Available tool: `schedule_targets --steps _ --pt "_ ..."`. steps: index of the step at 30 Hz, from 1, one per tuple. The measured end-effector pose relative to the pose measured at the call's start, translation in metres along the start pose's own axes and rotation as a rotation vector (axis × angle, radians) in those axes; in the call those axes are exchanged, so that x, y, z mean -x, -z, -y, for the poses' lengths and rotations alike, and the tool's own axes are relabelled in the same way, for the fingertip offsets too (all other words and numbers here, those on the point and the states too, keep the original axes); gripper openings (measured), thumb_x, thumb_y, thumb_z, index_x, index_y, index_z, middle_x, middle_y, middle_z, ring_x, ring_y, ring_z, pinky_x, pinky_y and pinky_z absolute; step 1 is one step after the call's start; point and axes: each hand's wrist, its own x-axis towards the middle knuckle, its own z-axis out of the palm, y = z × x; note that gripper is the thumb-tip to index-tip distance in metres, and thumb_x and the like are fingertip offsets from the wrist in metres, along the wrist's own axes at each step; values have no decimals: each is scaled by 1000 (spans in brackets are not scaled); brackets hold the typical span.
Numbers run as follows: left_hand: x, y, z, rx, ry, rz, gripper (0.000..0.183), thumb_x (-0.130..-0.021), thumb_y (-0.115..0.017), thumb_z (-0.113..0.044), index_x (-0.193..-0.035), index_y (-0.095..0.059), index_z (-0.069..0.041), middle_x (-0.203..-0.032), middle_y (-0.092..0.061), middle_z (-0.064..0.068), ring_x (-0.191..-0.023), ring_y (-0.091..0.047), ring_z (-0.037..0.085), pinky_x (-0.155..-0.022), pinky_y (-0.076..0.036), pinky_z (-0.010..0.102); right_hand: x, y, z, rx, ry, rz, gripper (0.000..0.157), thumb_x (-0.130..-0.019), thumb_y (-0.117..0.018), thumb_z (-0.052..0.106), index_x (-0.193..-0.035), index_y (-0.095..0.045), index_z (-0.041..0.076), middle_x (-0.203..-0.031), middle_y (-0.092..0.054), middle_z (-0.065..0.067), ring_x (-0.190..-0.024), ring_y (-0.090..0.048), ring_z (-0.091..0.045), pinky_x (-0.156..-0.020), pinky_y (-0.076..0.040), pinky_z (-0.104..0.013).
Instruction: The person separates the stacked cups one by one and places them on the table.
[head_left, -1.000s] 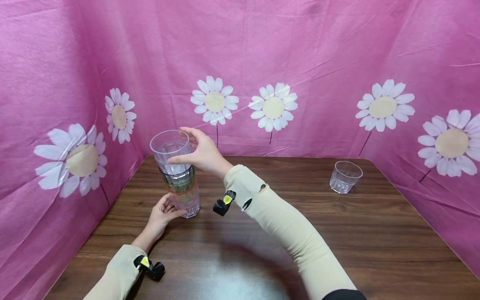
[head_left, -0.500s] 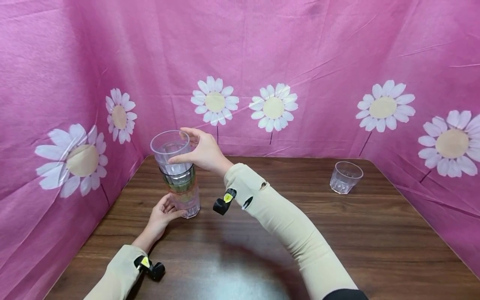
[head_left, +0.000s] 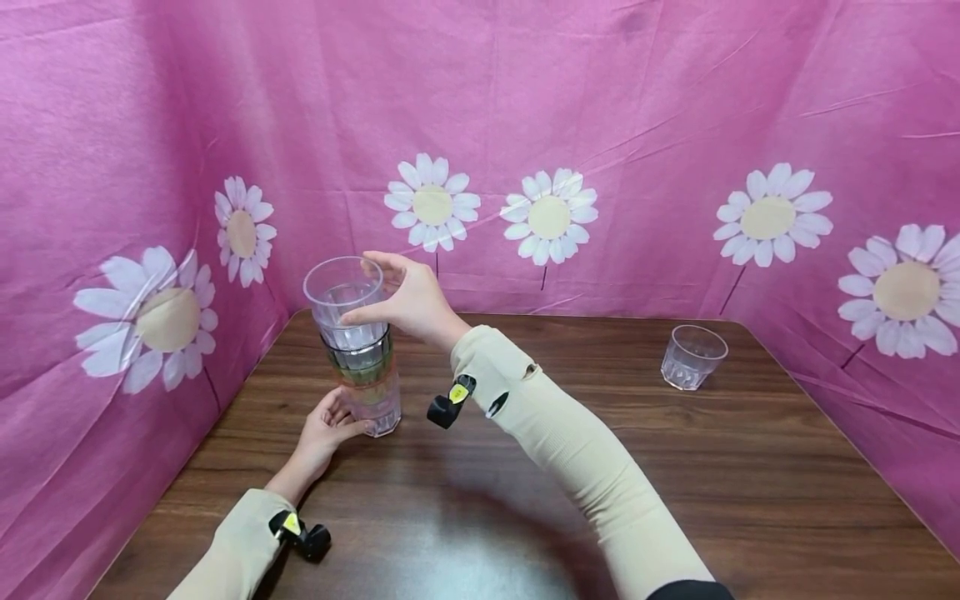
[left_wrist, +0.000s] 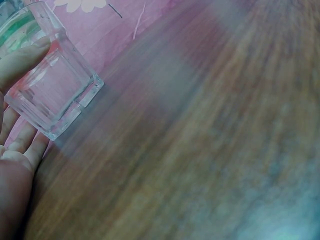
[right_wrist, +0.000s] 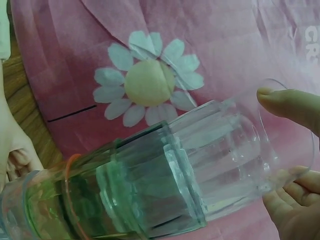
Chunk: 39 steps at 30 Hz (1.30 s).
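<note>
Barely rising, if at all, the clear top cup (head_left: 333, 310) is sitting nested at the upper end of the stack (head_left: 363, 367); the right hand (head_left: 408, 300) is gripping it near its rim, while the left hand (head_left: 318, 433) is steadying the stack's base.
</note>
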Motion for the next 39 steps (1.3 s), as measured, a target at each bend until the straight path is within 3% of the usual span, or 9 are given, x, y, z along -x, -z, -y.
schedule_targets --steps 12,21,31,39 --pt "1 0 2 31 -23 15 67 -74 -65 26 -117 -59 -25 -108 -69 -10 -101 -63 3 -89 -51 17 -1 8 7 -107 9 -10 85 -65 -94 8 -140 -55 6 -128 -64 -1 -121 -58 -18 -96 -48 -18" --pt "1 0 1 25 -5 11 65 -74 -66 26 -118 -57 -21 -107 -69 -10 -101 -63 4 -89 -52 17 -2 13 14 -189 36 -51 85 -64 -93 1 -140 -54 6 -129 -64 -2 -117 -59 -7 -100 -46 -19" --pt "1 -1 0 17 -3 8 66 -74 -66 26 -119 -56 -21 -107 -69 -10 -101 -63 4 -89 -52 17 -1 22 26 -350 62 -109 81 -66 -86 -12 -138 -53 0 -128 -64 -8 -115 -62 -12 -101 -47 -22" --pt "1 0 1 22 -11 16 65 -75 -66 25 -121 -56 -20 -108 -69 -9 -101 -63 4 -89 -52 18 0 35 25 -379 73 -147 78 -67 -84 -14 -138 -55 2 -129 -64 -10 -116 -62 -15 -102 -47 -26"
